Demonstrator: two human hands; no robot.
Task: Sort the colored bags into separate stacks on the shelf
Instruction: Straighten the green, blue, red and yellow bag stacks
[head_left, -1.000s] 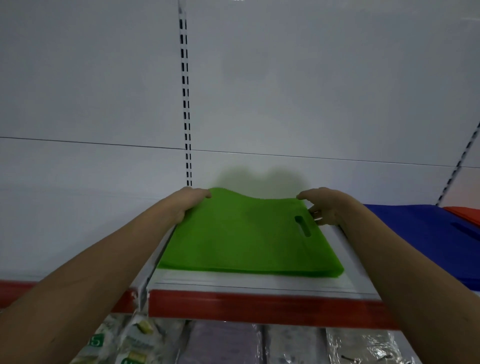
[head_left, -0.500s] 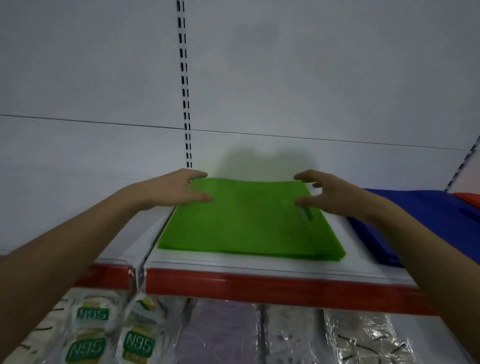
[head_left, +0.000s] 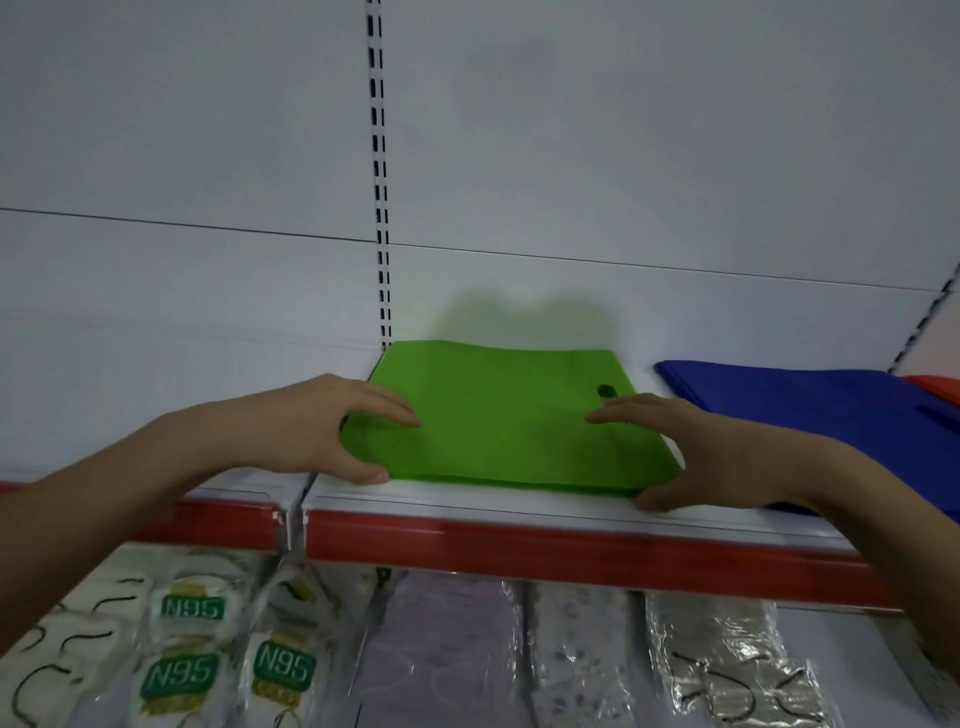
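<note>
Head view. White shelf (head_left: 467, 501) with a red front strip, backed by plain white wall panels and a slotted upright. Green bags (head_left: 509, 415): flat stack of thin matte sheets, oval handle cutout at the right edge, lying on the shelf. Blue bags (head_left: 810, 402) just beside, to the right; orange bags (head_left: 937, 387) at the far right edge. Left hand (head_left: 322, 426) and right hand (head_left: 691, 447) flank the green stack, fingers spread wide, relaxed, gripping nothing; contact unclear. Below: N95 mask packs (head_left: 182, 670) in crinkled clear plastic.
</note>
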